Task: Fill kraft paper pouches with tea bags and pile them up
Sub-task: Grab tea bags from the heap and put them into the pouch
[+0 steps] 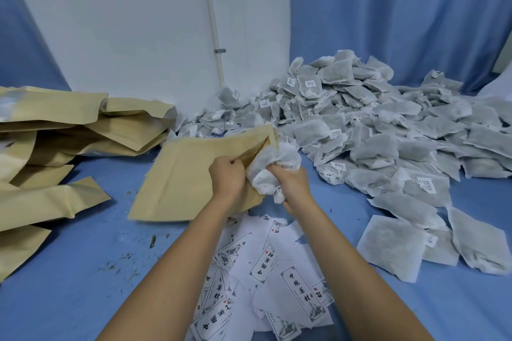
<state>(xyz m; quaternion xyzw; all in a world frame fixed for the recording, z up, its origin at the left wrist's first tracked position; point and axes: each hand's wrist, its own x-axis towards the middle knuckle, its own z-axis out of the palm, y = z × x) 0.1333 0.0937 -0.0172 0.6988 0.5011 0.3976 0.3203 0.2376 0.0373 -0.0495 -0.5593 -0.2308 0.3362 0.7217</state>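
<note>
Blue cloth (83,285) covers the work surface. A heap (374,124) of loose tea bags fills the far right and spills toward the near right. A pile (69,133) of pouches lies at left. Printed labels (277,271) are scattered under both forearms. Tea crumbs (124,266) lie left of the labels.

The pouch (194,171) is at centre, between pile and heap. Its long axis runs near-left to far-right, with the mouth facing right, toward the heap. The left hand (225,174) pinches the mouth's near edge. The right hand (291,183), fingers curled tight, grips a wad (274,166) of tea bags at the mouth. How far the wad is in, cannot tell.
</note>
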